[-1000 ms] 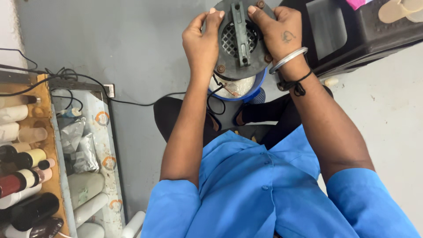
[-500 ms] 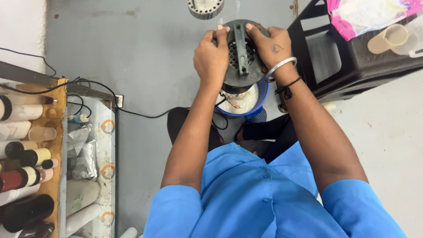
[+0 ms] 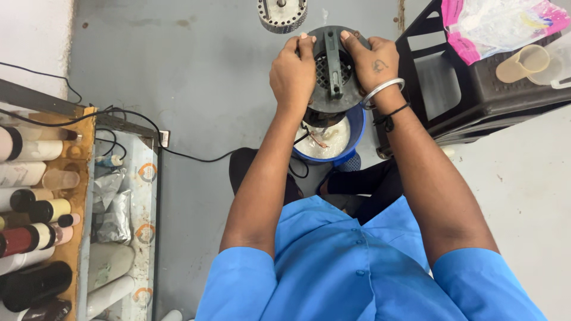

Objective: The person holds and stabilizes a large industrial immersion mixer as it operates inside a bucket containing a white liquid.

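Head view: left hand [image 3: 292,74] and right hand [image 3: 373,66] both clamped, fingers curled, on the rim of a round black perforated part [image 3: 334,70], at 12 o'clock. Blue bowl [image 3: 351,134] directly beneath it. Metal perforated disc [image 3: 282,14] on floor at 11 o'clock.

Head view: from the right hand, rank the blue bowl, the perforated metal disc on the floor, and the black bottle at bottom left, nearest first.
From the right hand, which grips the round black part:
1. Blue bowl, just below the hand, under the black part.
2. Perforated metal disc, on the floor at the top edge, beyond the left hand.
3. Black bottle, on the shelf at far bottom left.
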